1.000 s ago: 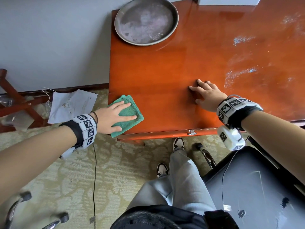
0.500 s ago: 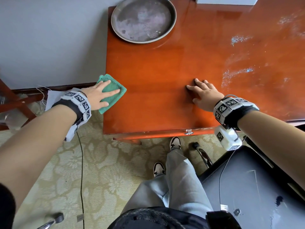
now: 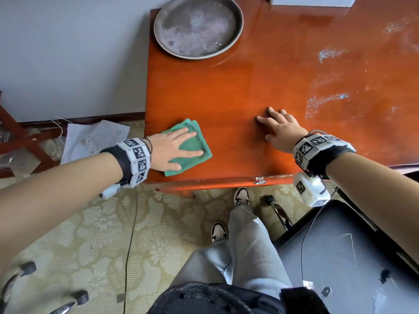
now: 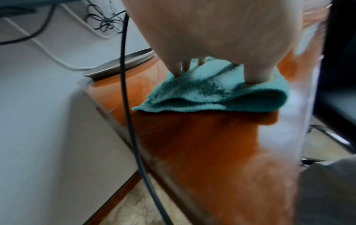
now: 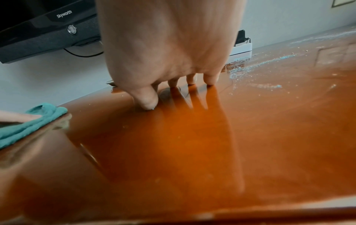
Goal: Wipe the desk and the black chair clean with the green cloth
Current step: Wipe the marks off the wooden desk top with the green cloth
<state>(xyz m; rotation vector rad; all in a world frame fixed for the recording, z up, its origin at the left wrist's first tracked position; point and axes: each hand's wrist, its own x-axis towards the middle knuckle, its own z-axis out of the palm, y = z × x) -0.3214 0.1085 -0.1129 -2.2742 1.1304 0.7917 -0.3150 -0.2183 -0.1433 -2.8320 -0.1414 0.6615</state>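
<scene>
- Nearest you, below your right wrist, the glossy black chair seat (image 3: 353,264) sits by your grey-trousered legs (image 3: 247,245); only the head view shows it whole, with pale scuffs on it.
- Your left hand (image 3: 172,148) lies flat with fingers spread wide, pressing the folded green terry cloth (image 3: 195,143) onto the polished reddish-brown wooden desk (image 3: 249,87), near its front-left corner.
- The cloth is roughly square, so no long axis is clear; one corner points away from you, and the left wrist view shows its folded layers gaping at the near edge (image 4: 212,103).
- Your right hand (image 3: 281,130) rests on bare desk well to the right of the cloth, fingers straight and slightly spread, holding nothing; the right wrist view shows fingertips (image 5: 210,80) and thumb touching the surface.
- Beyond and right of that hand lie streaks of pale blue powder (image 3: 326,100).
- Far beyond your left hand, a round grey metal tray (image 3: 197,26) sits at the desk's back-left corner; its floor shows only stains.
- Only the right wrist view shows the black Skyworth screen (image 5: 48,22) on the wall.
</scene>
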